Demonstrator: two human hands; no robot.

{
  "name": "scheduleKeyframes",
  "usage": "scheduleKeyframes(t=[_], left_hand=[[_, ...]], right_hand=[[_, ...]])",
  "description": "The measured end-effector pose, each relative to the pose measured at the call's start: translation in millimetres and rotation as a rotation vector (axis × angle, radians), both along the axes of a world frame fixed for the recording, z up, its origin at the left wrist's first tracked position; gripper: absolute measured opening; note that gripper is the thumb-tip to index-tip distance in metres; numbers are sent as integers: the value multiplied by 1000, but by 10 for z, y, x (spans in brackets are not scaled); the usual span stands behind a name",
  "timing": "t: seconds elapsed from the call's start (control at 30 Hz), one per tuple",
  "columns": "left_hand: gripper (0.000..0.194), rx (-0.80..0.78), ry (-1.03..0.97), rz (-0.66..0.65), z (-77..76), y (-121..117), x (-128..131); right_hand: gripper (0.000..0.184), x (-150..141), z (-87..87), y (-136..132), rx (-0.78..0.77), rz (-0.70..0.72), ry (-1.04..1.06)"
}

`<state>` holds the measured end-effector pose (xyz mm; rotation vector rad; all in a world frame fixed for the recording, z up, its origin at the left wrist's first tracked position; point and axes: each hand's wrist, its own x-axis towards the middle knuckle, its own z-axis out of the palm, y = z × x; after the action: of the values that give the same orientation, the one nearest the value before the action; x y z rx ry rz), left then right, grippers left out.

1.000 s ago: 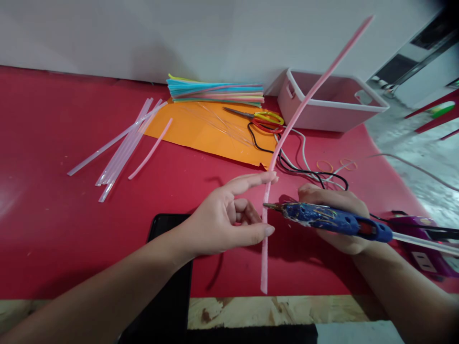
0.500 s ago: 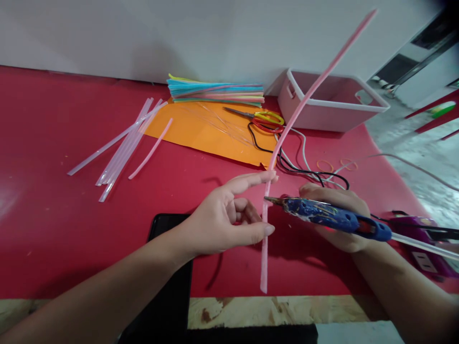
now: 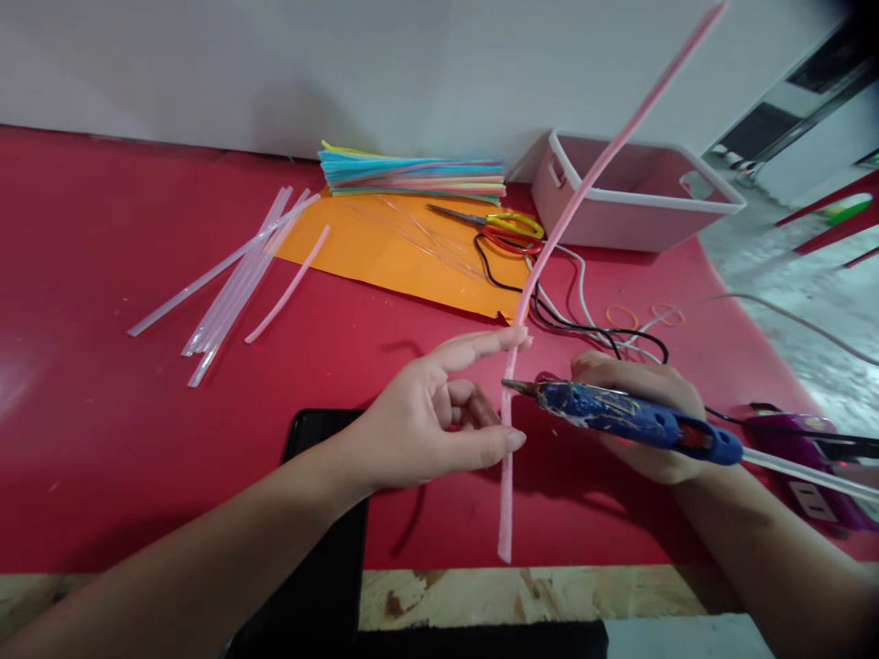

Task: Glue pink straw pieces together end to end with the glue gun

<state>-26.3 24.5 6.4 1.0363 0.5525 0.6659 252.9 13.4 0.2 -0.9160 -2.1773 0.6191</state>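
1. The left hand is clamped on a pink fuzzy stem, fingertips above and thumb below, with a gap between them. The stem's long end bends toward 1 o'clock; its short end points to 6.
2. The right hand is wrapped round a blue glue gun, whose nozzle points to 9 o'clock. The tip overlaps the stem between the left fingertips and thumb; whether it touches is hard to tell.
3. From there, yellow-and-red scissors lie at 12 o'clock, partly on an orange sheet; a coloured bundle is at 11.
4. Translucent sticks and a short pink piece lie toward 10 o'clock.
5. A pink bin stands at 1, rubber bands lie at 2, a purple power strip is at 3, and a black slab is at 8.
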Motion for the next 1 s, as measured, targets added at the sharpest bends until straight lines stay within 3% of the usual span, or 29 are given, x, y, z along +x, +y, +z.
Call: scheduleKeyframes(t=[0.17,0.4,0.67,1.0], left_hand=[[79,34,4,9,-14,-3,-1],[78,37,-21,-5,-22,5,-6],[77,5,-25,-16,-31,9,-2],[78,-6,-32,-13,-22,5,7]], right_hand=[[9,4,-29,-8,-38,18,25],[13,22,-7,4,53,-27,-11],[11,21,-41,2,-13,20,25],[18,6,4,12,52,-47,-51]])
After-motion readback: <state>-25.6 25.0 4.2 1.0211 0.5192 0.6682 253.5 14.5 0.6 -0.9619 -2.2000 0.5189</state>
